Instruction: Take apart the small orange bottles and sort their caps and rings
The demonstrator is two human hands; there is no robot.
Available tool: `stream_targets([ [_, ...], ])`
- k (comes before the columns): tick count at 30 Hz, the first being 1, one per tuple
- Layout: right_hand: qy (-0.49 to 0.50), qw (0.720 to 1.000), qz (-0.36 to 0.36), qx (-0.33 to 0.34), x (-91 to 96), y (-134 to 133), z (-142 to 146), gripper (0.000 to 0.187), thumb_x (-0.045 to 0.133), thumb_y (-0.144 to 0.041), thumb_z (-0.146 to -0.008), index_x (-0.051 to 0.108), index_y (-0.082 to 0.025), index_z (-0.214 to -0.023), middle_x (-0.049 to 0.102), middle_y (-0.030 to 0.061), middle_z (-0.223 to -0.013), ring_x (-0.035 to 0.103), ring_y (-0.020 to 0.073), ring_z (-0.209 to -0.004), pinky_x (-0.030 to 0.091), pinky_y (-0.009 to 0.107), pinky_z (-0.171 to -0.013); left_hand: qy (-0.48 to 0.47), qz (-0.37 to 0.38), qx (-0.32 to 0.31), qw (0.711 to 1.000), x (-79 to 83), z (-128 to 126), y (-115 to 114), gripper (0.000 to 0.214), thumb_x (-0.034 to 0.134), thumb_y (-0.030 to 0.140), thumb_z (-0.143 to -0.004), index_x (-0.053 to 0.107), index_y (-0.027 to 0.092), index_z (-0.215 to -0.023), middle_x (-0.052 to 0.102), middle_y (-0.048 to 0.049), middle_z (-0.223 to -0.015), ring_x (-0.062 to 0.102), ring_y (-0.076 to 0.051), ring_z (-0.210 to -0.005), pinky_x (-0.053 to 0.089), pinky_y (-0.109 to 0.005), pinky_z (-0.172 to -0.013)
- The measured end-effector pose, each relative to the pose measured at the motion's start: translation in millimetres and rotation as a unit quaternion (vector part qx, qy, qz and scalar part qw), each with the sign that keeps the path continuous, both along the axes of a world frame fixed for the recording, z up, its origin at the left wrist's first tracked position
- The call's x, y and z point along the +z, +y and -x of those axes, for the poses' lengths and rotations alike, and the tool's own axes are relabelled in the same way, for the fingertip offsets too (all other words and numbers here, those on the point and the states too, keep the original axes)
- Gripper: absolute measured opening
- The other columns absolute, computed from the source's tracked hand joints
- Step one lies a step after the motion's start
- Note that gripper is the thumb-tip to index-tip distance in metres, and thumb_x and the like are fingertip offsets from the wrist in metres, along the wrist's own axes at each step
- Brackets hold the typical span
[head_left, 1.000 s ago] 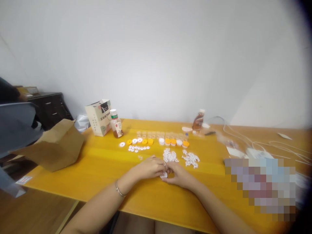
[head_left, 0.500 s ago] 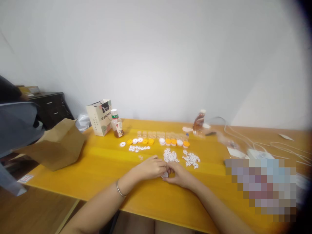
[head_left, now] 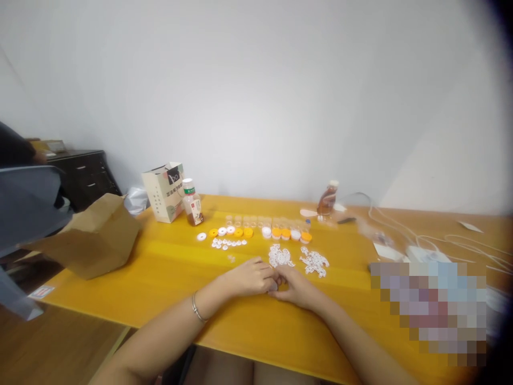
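Note:
My left hand (head_left: 254,277) and my right hand (head_left: 294,287) meet low over the table, fingers curled together. Between them is a small white round piece (head_left: 273,287), mostly covered by the fingers. Just beyond lie two piles of small white flat pieces, one pile (head_left: 279,255) in front of my fingers and another pile (head_left: 315,262) to its right. Left of those sit several small white pointed caps (head_left: 227,244). Behind them runs a row of white and orange round lids (head_left: 238,233), continued on the right by white and orange capped pieces (head_left: 285,235).
Clear little cups (head_left: 253,221) line up behind the lids. A paper gift bag (head_left: 162,193) and a drink bottle (head_left: 193,203) stand back left, with a brown paper bag (head_left: 100,235) nearer. Another bottle (head_left: 327,199) and white cables (head_left: 417,232) are at right.
The fingers of my left hand have shifted slightly over the white round piece, covering more of it. Both hands stay in nearly the same place; the things on the table have not moved.

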State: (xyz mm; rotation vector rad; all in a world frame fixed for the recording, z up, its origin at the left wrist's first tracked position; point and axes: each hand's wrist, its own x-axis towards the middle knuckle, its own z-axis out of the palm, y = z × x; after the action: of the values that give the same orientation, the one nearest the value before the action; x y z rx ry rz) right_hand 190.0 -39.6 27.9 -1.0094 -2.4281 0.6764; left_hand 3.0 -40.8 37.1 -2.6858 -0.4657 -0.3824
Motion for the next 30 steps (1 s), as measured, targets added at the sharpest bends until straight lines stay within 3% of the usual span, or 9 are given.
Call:
stream_targets([
  [8, -0.002, 1.0, -0.005, -0.008, -2.3, 3, -2, 0.013, 0.061, -0.021, -0.064, 0.048, -0.019, -0.066, 0.052, -0.0014, -0.067, 0.048, 0.0139, -0.064, 0.039, 0.025, -0.06, -0.003, 0.009, -0.009, 1.0, -3.3, 1, 2, 0.021, 0.038, 0.019, -0.089, 0.058, 0.016, -0.085, 0.059, -0.0045, -0.091, 0.051, -0.013, -0.08, 0.033, -0.027, -0.068],
  [16, 0.0, 1.0, 0.005, -0.018, -0.6, 2, -2, 0.015, 0.063, -0.023, -0.064, 0.05, -0.019, -0.067, 0.053, -0.0011, -0.068, 0.049, 0.0141, -0.066, 0.039, 0.025, -0.062, -0.051, 0.139, -0.003, 0.989, -4.7, 3, 9, 0.019, 0.044, 0.028, -0.087, 0.059, 0.016, -0.086, 0.06, -0.0037, -0.081, 0.054, -0.014, -0.079, 0.037, -0.026, -0.07],
  [19, -0.001, 1.0, 0.004, -0.017, -0.7, 1, -2, 0.012, 0.062, -0.024, -0.066, 0.052, -0.019, -0.07, 0.055, -0.0004, -0.07, 0.05, 0.0147, -0.068, 0.04, 0.026, -0.063, -0.107, 0.248, -0.007, 0.963, -5.6, 4, 12, 0.017, 0.046, 0.025, -0.085, 0.059, 0.014, -0.083, 0.06, -0.0043, -0.081, 0.054, -0.012, -0.077, 0.039, -0.022, -0.071],
  [23, -0.002, 1.0, 0.016, -0.017, -2.0, 2, -3, 0.013, 0.063, -0.025, -0.066, 0.052, -0.019, -0.072, 0.056, 0.0001, -0.073, 0.05, 0.015, -0.069, 0.04, 0.026, -0.063, -0.196, 0.388, 0.022, 0.9, -6.2, 7, 16, 0.015, 0.052, 0.025, -0.081, 0.06, 0.012, -0.081, 0.06, -0.0042, -0.081, 0.054, -0.01, -0.071, 0.041, -0.018, -0.063],
  [30, -0.001, 1.0, 0.018, -0.013, -3.6, 3, -4, 0.014, 0.064, -0.025, -0.066, 0.052, -0.019, -0.073, 0.056, 0.0006, -0.074, 0.051, 0.0158, -0.071, 0.041, 0.027, -0.065, -0.273, 0.487, 0.09, 0.825, -5.7, 11, 18, 0.018, 0.055, 0.027, -0.077, 0.062, 0.011, -0.081, 0.061, -0.0029, -0.074, 0.053, -0.008, -0.062, 0.04, -0.018, -0.058],
])
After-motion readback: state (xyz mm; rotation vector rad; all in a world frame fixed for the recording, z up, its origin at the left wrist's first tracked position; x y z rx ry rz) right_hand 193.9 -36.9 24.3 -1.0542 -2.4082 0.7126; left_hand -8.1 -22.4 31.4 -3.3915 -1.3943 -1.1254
